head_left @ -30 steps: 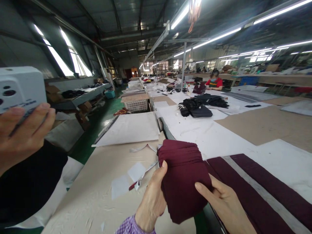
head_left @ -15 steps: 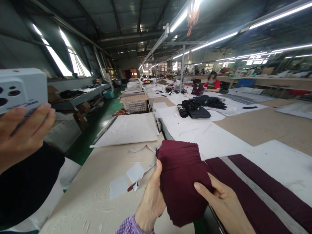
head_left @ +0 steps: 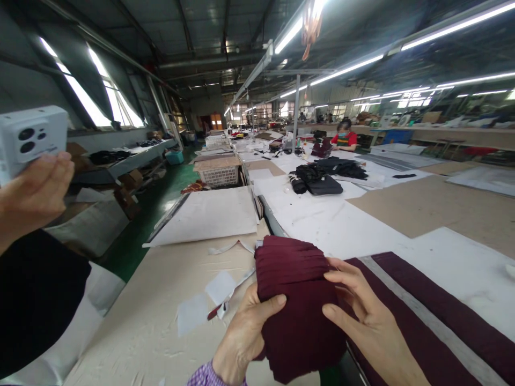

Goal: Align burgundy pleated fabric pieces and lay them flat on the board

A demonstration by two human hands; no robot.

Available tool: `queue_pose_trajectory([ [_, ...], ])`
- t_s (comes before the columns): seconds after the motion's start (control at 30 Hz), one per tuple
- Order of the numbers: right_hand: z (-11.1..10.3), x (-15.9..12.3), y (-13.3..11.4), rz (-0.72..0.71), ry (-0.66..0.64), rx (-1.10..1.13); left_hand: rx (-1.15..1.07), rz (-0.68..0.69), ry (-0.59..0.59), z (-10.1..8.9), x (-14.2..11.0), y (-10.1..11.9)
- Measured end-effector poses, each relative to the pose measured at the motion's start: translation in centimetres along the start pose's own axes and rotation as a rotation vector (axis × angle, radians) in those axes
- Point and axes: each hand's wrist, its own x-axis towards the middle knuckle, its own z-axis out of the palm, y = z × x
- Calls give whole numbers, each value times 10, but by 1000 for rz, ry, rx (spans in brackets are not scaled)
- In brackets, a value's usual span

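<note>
My left hand (head_left: 245,327) is closed around the left side of a stack of maroon fabric pieces (head_left: 301,311), its thumb lying across the front. The layers fan out in steps along the stack's upper part. At the right edge is my right hand (head_left: 362,305), thumb on the front and fingertips at the upper layers; its lower fingers are partly hidden. Long maroon fabric strips (head_left: 426,289) with a grey band between them lie on the table to the right.
Pale paper scraps (head_left: 220,287) lie on the beige table (head_left: 153,332). Black garments (head_left: 322,179) sit farther back on the white table (head_left: 314,220), beyond which is a person in red (head_left: 348,139). At left, another person's hand (head_left: 36,187) holds a phone (head_left: 34,136).
My left thumb has moved from the stack's edge onto its front. My right fingers have shifted up the right edge, and the top layers are more fanned out.
</note>
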Motion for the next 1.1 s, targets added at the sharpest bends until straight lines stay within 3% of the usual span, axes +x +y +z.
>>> queue_pose_trajectory([
  [0.17,2,8,-4,64,-72,-6,54,-31,-44,-1,-4,1],
  [0.4,6,2,-3,130,-86,127,-11,17,28,0,-3,2],
  [0.57,14,-5,-3,347,-129,248,-62,61,66,2,2,-1],
  [0.7,18,-9,-1,417,-68,304,-50,65,19,2,2,-3],
  [0.87,23,-13,2,398,-47,344,-53,57,30,1,3,-4],
  [0.97,25,-12,3,355,-60,250,-43,58,56,-2,4,-3],
  [1.1,21,-5,5,158,-16,110,15,50,28,-5,2,0],
])
